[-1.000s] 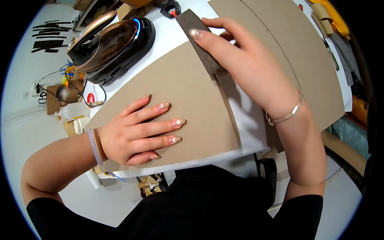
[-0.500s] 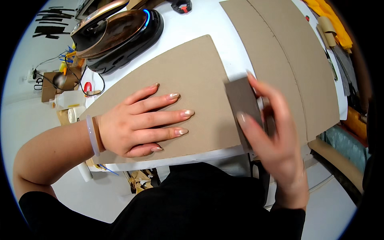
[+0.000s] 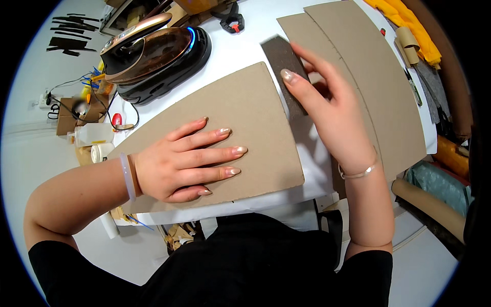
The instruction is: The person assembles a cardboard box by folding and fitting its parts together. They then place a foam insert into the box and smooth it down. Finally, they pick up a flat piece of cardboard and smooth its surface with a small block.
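Observation:
My left hand (image 3: 189,158) lies flat with fingers spread on a curved-edged piece of brown cardboard (image 3: 250,102), pressing it to the white-covered table. In my right hand (image 3: 327,97) is a dark brown sanding block (image 3: 286,71), gripped between thumb and fingers. The block is at the cardboard's right edge, near its far corner; whether it touches the edge I cannot tell. Some of the right fingers are hidden behind the hand and block.
To the right lie larger cardboard sheets (image 3: 394,97), overlapping. A steam iron (image 3: 158,61) on its base stands at the far left, with a black clamp (image 3: 232,20) beyond. Cardboard rolls (image 3: 407,43) and yellow cloth (image 3: 424,30) are at the right; a plastic bottle (image 3: 94,134) is at the left.
My right hand has moved the sanding block away from me along the cardboard's right edge, from near its middle to its far corner. My left hand stays flat on the cardboard.

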